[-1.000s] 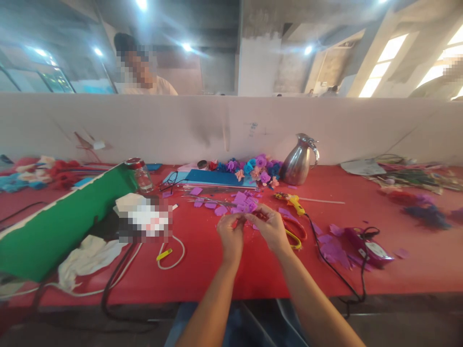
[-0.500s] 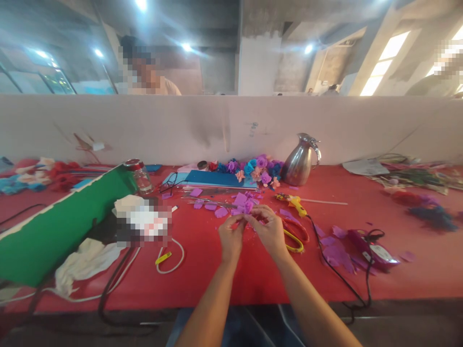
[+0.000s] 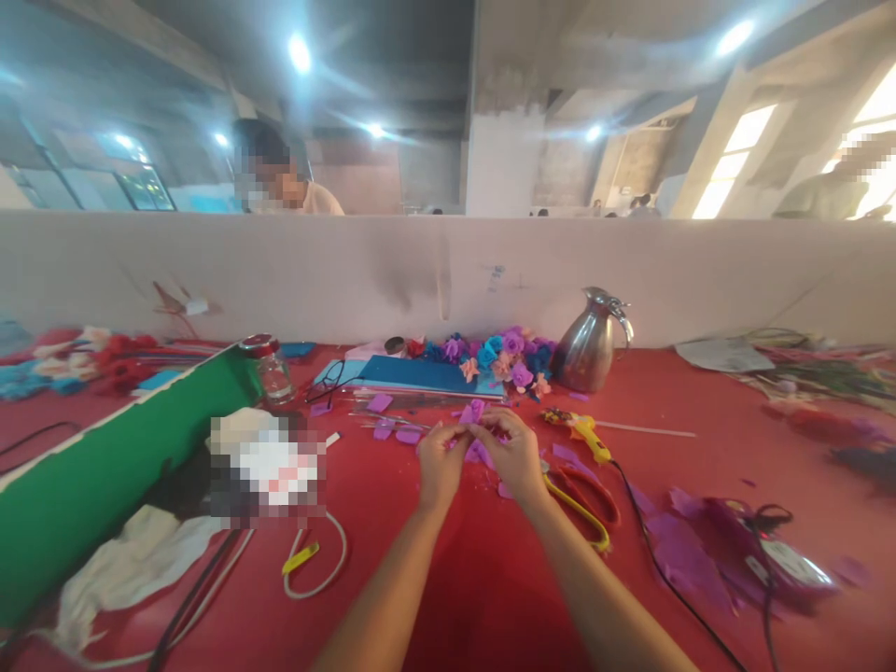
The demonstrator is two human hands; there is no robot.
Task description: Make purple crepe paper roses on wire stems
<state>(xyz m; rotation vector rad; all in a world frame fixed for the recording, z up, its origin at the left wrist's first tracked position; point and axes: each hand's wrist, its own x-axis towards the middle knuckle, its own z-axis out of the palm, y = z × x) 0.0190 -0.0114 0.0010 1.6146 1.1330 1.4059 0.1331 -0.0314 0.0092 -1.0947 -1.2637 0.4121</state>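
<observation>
Both hands meet over the red table, fingertips pinched together at a small purple paper flower (image 3: 474, 411). My left hand (image 3: 440, 464) is closed at its left side, thumb and fingers pressed together. My right hand (image 3: 516, 455) pinches from the right; the fingers hide the flower's lower part. Loose purple paper petals (image 3: 408, 437) lie left of the hands, near thin wires (image 3: 392, 420). Just right of my right hand lie scissors with red and yellow handles (image 3: 598, 534). Beyond them is a yellow glue gun (image 3: 594, 441) with a black cord.
A blue sheet (image 3: 420, 373) and colourful paper flowers (image 3: 514, 353) lie behind the hands, beside a metal jug (image 3: 586, 350). At left stand a green partition (image 3: 140, 457) and a red-lidded jar (image 3: 274, 373). A purple box-like device (image 3: 777, 560) with cords lies right. Across the wall is a person (image 3: 318, 198).
The view has tilted up, so the table's things sit lower. Both hands have shifted slightly forward, still pinching the flower. The person across has bent the head lower.
</observation>
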